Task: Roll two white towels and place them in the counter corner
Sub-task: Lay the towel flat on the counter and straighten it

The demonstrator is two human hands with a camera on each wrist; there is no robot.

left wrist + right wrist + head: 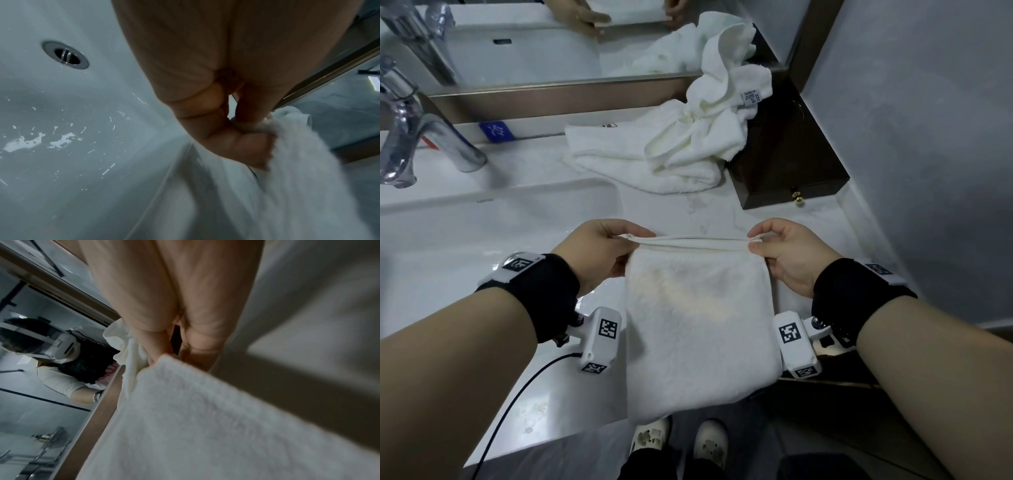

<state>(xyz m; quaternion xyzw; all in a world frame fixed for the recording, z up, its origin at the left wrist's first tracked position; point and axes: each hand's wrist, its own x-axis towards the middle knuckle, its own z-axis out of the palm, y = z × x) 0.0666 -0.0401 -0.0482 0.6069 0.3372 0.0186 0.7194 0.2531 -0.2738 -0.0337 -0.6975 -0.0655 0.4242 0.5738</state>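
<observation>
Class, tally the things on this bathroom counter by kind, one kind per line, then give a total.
White towels: 2, the held towel and the crumpled towel
Faucets: 1, the faucet
Dark wooden boxes: 1, the box
Total: 4

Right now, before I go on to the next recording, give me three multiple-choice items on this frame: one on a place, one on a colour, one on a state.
1. Where does the crumpled towel lie?
A. In the sink basin
B. On the counter, partly up on the dark box
C. On the floor

2. What colour is the held towel?
A. White
B. Blue
C. Grey

3. How is the held towel kept?
A. Rolled tight on the counter
B. Draped over the faucet
C. The left hand and the right hand each pinch an end of its top edge, and it hangs down

Answers: 1 B, its upper folds rest on the box by the mirror; 2 A, it looks white in every view; 3 C, both hands grip the top edge.
</observation>
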